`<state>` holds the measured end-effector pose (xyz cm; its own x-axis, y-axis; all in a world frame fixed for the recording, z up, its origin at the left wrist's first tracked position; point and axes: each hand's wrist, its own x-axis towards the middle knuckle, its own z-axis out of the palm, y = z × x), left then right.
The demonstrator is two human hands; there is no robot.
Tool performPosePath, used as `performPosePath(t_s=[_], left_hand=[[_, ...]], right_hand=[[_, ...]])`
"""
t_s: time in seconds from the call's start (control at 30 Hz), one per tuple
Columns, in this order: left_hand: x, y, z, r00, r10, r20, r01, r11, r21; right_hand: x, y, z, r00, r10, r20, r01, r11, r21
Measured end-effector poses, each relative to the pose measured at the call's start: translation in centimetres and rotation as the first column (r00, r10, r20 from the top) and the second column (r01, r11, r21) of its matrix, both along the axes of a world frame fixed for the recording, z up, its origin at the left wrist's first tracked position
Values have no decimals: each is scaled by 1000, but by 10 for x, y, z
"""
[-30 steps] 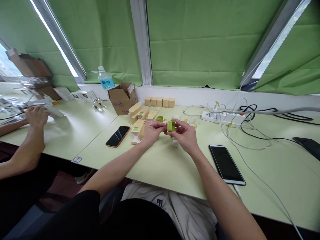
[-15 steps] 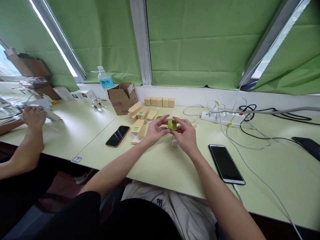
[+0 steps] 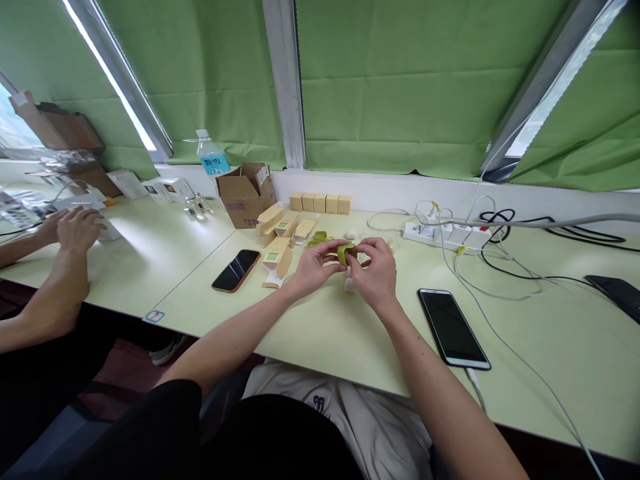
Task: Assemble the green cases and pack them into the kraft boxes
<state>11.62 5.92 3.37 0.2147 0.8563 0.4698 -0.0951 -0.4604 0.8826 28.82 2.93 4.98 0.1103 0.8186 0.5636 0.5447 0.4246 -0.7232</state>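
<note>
Between my two hands is a small olive-green curved piece point(image 3: 343, 253). The fingers of my left hand point(image 3: 314, 265) pinch its left side. My right hand point(image 3: 373, 270) closes on its right side, the fingertips bent against it. A small white object point(image 3: 349, 285) stands on the table just below my hands, partly covered by my right hand. More green pieces point(image 3: 319, 236) lie behind my left hand. To the left are opened cream cartons point(image 3: 278, 257), some showing a green square.
Five or so, several closed cream boxes point(image 3: 321, 203) line the wall beside a brown carton point(image 3: 245, 200). Phones lie left point(image 3: 236, 271) and right point(image 3: 453, 327). A power strip point(image 3: 445, 235) trails cables. Another person's hands point(image 3: 77, 230) work at far left.
The green piece has turned in my fingers and its opening faces another way. My right fingers have curled in closer. At far left, the other person's hands have shifted.
</note>
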Motion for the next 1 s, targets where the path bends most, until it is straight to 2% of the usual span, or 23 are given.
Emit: performPosePath(t_s=[0.13,0.3,0.37,0.43,0.5,0.57,0.63,0.7,0.83,1.0], left_hand=[[4,-4,-3,999,24,-32,-22,996,85],[-3,2,-2,976,181,-121,-145,955,259],[-12,10,2,957,263,-119,-226,939,257],[-25,19,10,947,314,-68,-295,933,205],[-38,26,18,951,309,-1,-306,942,142],[-48,30,26,964,266,18,-266,959,102],[-54,30,31,976,216,-23,-214,973,86],[-57,29,32,980,180,-85,-174,982,73],[-65,30,26,967,189,-170,-186,982,35],[-75,33,19,904,297,-307,-284,955,85]], right_hand=[[-4,-1,-4,997,-23,73,23,1000,-5],[-5,-3,-2,999,-4,-39,9,990,138],[-2,-1,0,994,-12,-112,33,982,184],[3,5,1,993,-38,-110,56,985,161],[5,14,0,999,-45,28,43,998,52],[2,25,0,969,-10,248,36,995,-97],[-6,36,-2,892,10,451,84,979,-187],[-18,45,-3,809,0,588,143,970,-196],[-40,56,-7,698,-20,716,214,960,-182],[-51,61,-12,675,9,738,226,949,-219]])
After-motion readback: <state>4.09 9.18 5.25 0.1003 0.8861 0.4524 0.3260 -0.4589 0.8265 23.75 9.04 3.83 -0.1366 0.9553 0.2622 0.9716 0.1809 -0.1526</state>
